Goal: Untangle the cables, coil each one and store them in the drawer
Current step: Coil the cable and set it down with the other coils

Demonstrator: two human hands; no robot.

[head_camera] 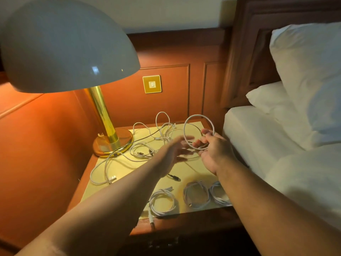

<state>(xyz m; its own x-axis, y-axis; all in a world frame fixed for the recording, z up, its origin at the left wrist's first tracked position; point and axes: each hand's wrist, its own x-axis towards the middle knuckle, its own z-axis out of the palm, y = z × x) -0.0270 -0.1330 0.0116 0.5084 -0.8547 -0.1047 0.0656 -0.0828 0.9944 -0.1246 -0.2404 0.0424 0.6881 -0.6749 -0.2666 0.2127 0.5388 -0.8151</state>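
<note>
Cable loop (200, 132) held in right hand (215, 152); left hand (173, 152) blurred, seemingly open.

My right hand (214, 150) holds up a looped white cable (199, 126), fingers curled round the bottom of the loop. My left hand (175, 152), at its 9 o'clock, is blurred, fingers spread near the cable. Below them the nightstand (103, 183) carries a tangle of loose cables (147, 145) toward 11 o'clock and 3 coiled cables (162, 202) along the near edge at 6 o'clock. A brass lamp (108, 133) stands at the far left corner.
</note>
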